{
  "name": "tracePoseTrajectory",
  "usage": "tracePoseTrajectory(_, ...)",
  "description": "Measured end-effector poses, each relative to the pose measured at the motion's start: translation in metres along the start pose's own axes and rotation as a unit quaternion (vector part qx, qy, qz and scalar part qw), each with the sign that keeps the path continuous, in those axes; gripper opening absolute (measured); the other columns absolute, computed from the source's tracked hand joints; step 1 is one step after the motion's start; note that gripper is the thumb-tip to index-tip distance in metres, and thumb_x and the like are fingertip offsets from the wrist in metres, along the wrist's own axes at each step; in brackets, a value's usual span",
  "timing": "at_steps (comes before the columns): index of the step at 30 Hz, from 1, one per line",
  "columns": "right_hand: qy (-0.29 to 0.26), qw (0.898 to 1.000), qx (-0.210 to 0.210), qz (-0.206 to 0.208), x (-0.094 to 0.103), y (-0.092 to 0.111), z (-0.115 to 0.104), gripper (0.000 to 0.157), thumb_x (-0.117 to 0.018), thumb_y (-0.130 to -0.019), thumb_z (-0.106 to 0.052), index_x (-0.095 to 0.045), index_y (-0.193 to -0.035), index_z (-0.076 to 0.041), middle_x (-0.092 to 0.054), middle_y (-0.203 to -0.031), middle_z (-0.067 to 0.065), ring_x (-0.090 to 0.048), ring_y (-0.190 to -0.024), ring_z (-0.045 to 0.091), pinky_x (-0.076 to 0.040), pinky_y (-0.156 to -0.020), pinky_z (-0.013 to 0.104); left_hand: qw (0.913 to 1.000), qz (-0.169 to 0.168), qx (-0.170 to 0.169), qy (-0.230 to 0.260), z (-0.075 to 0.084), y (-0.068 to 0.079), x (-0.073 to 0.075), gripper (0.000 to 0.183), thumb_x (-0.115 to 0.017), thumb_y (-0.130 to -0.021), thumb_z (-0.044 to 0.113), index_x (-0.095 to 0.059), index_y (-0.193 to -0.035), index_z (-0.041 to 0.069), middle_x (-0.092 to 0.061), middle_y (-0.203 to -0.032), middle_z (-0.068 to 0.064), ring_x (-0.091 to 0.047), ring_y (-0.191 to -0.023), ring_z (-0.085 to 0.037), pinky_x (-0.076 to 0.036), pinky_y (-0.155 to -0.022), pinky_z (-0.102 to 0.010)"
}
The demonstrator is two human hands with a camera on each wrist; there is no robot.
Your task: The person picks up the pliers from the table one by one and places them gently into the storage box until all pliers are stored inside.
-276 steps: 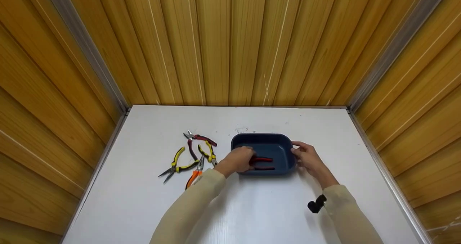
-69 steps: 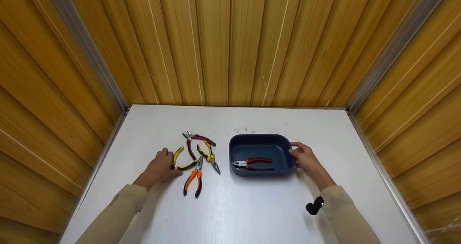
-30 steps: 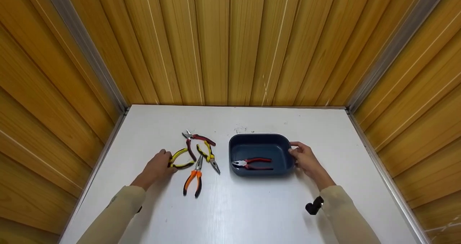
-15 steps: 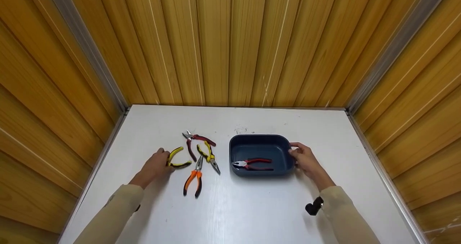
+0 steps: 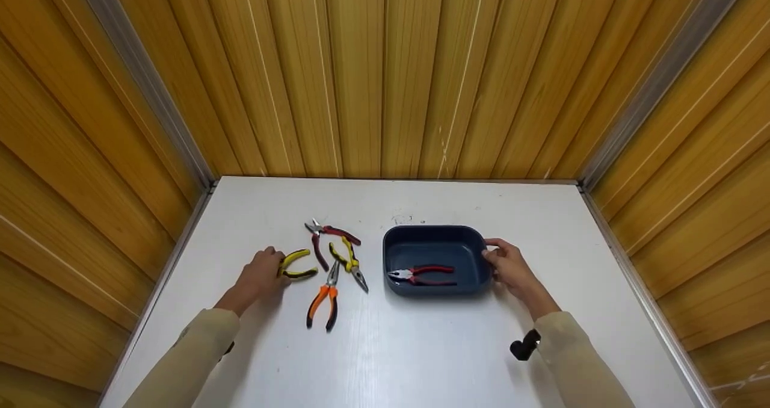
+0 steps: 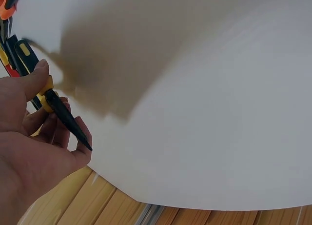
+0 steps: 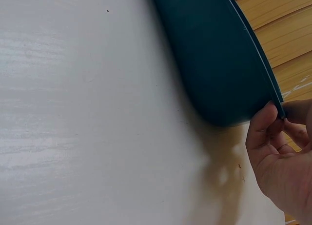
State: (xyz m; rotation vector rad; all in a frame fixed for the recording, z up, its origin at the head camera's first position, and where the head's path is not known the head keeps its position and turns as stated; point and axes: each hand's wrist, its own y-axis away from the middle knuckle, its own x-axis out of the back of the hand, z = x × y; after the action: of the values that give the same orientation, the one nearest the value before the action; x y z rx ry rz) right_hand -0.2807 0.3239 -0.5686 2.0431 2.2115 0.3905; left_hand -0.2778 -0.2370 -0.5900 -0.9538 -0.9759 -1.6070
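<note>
My left hand (image 5: 258, 275) grips black-and-yellow needle-nose pliers (image 6: 61, 110) by the head, their spread handles pointing right in the head view. In the left wrist view, thumb and fingers close around the pliers near the pivot, with the pointed tip showing below. At the right, my right hand (image 5: 511, 269) pinches the rim of a dark blue rectangular container (image 7: 219, 59) between thumb and fingers. Red-handled combination pliers (image 5: 434, 269) lie inside that container, toward its near side.
Between the left hand and the container lie red-handled cutting pliers (image 5: 341, 234), yellow-and-black pliers (image 5: 354, 267) and orange-and-black long-nose pliers (image 5: 331, 291), close together. The white table (image 5: 409, 354) ends at wood-patterned walls (image 5: 385, 77).
The left hand left the red-handled pliers in the container and moved to the needle-nose pliers. It has since drawn these slightly left, away from the other pliers. The right hand stays on the rim.
</note>
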Motion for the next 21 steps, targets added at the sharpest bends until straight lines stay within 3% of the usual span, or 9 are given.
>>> tracePoseTrajectory(6, 0.001, 1.0, 0.006, 0.002, 0.001, -0.001, 0.001, 0.042, -0.058, -0.107, -0.004, -0.05, -0.146, 0.009, -0.059, -0.095, 0.013, -0.057, -0.075, 0.02, -0.045, -0.056, 0.03, 0.9996, 0.021, -0.001, -0.017, 0.002, -0.001, 0.007, 0.038, -0.077, -0.099, 0.013, -0.064, -0.13, -0.004, -0.057, -0.117, -0.015, -0.055, -0.11, -0.035, -0.053, -0.088, -0.059)
tracePoseTrajectory(14, 0.012, 1.0, 0.014, 0.017, 0.008, -0.024, 0.032, 0.043, -0.059, -0.109, -0.011, -0.05, -0.149, 0.003, -0.057, -0.094, 0.005, -0.055, -0.075, 0.017, -0.044, -0.055, 0.028, 0.9982, 0.046, -0.025, -0.031, 0.009, -0.003, 0.008, 0.038, -0.076, -0.099, 0.012, -0.064, -0.131, -0.003, -0.059, -0.117, -0.016, -0.056, -0.109, -0.034, -0.052, -0.092, -0.056)
tracePoseTrajectory(21, 0.014, 1.0, 0.011, 0.022, 0.006, -0.024, 0.031, 0.043, -0.06, -0.109, -0.01, -0.051, -0.149, 0.002, -0.056, -0.093, 0.004, -0.054, -0.072, 0.016, -0.043, -0.054, 0.028, 0.9974, 0.051, -0.049, 0.015, 0.015, -0.002, 0.007, 0.041, -0.078, -0.098, 0.017, -0.064, -0.133, -0.001, -0.058, -0.115, -0.012, -0.053, -0.105, -0.029, -0.05, -0.094, -0.051)
